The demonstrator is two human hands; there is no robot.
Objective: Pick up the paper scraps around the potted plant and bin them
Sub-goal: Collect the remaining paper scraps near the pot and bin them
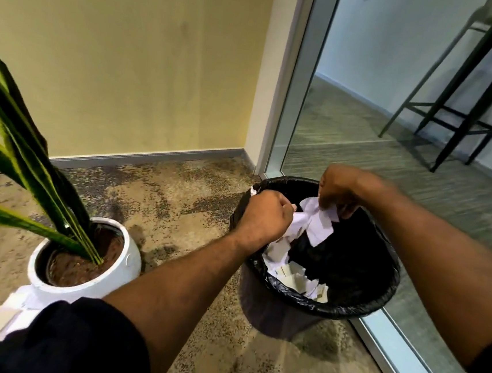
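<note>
White paper scraps (pixel 315 223), crumpled and feather-light, hang from both my hands over the open bin (pixel 332 306). My left hand (pixel 266 215) is fisted on one bunch at the near rim; my right hand (pixel 339 192) pinches the top of another, fingers closed on the sheet. Thin, soft and limp, they would tear before they resist, so a loose pinch anywhere along an edge should do. More scraps already lie inside the black liner. A further pale heap (pixel 1 316) lies on the carpet (pixel 177 203) beside the white plant pot (pixel 116 267), and I judge it best gathered by the handful.
</note>
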